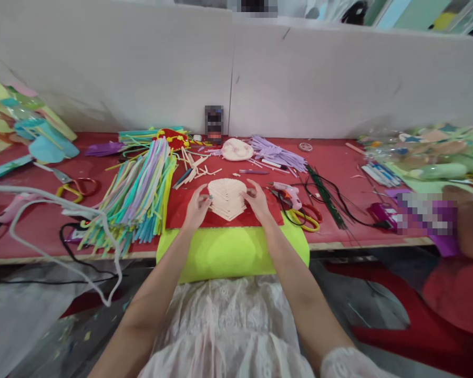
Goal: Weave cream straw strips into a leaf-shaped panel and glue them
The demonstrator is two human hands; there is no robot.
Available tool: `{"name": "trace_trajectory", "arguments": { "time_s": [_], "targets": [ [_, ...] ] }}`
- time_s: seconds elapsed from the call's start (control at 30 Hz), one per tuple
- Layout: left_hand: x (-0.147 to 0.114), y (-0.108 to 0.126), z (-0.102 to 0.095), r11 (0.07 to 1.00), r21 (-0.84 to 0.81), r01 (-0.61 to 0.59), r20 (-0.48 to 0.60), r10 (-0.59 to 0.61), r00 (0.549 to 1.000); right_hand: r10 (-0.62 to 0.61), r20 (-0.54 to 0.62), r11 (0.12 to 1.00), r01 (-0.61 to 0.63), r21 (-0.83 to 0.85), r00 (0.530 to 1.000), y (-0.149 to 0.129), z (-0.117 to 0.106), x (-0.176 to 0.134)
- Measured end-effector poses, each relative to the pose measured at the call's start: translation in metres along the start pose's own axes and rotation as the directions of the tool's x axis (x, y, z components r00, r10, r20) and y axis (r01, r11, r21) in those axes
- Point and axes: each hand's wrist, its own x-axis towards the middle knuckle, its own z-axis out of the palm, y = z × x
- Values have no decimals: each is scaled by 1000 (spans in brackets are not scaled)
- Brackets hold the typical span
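Observation:
A cream leaf-shaped piece (227,198) made of pipe cleaners in a chevron pattern, pointed toward me, is over a red sheet (177,212). At its left edge, my left hand (198,207) grips it between curved fingers and thumb. My right hand (257,200) holds the opposite edge the same way. Whether the piece is lifted off the sheet, I cannot tell. To the right of my right hand lie a pink glue gun (289,194) and scissors with red and yellow handles (309,219). Loose cream stems (193,167) are scattered beyond my left hand.
A big bundle of pastel pipe cleaners (137,194) lies at left, beside another pair of scissors (76,189). Purple stems (278,152) and a cream round piece (237,149) are farther back. A white cable (110,252) loops at the left. Another person's arm (471,226) is at right.

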Motion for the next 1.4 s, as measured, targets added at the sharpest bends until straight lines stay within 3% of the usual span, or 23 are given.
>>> {"name": "trace_trajectory", "arguments": {
  "time_s": [0.17, 0.23, 0.3, 0.4, 0.5, 0.7, 0.8, 0.97, 1.07, 1.17, 1.27, 1.4],
  "targets": [
    [-4, 6, 5, 986, -157, -55, 114, 73, 991, 64, -88, 988, -50, 149, 994, 7, -5, 5],
    [-4, 5, 4, 985, -156, -67, 112, 85, 990, 61, -87, 990, -50, 128, 994, 9, -6, 5],
    [-4, 4, 3, 992, -83, -91, 50, 95, 994, -4, -54, 1000, 4, 9, 999, 9, -5, 4],
    [-5, 2, 2, 976, 193, -104, -24, 110, 994, -111, 15, 980, 112, -162, 994, 8, -3, 3],
    [-6, 0, 3, 907, 409, -101, 8, 107, 994, -135, 28, 965, 137, -222, 990, 8, -3, 1],
    [-7, -1, 5, 825, 532, -192, 121, 150, 981, -150, -7, 932, 139, -333, 989, 8, -12, -6],
    [-7, 1, 6, 774, 590, -231, 145, 180, 973, -234, -26, 858, 194, -475, 972, 4, -16, -13],
    [-24, 7, 11, 658, 660, -362, 232, 280, 932, -432, -5, 647, 306, -699, 902, -6, -19, -34],
    [-46, 11, 16, 526, 688, -499, 401, 297, 866, -464, 103, 560, 381, -736, 880, -13, -20, -57],
    [-67, 13, 19, 384, 702, -600, 570, 201, 796, -410, 300, 488, 485, -726, 861, -18, -22, -83],
    [-80, 15, 20, 312, 736, -601, 592, 134, 795, -335, 441, 433, 552, -712, 832, -21, -23, -105],
    [-91, 17, 21, 268, 783, -561, 555, 105, 825, -239, 490, 393, 545, -740, 838, -21, -23, -123]
  ]
}}
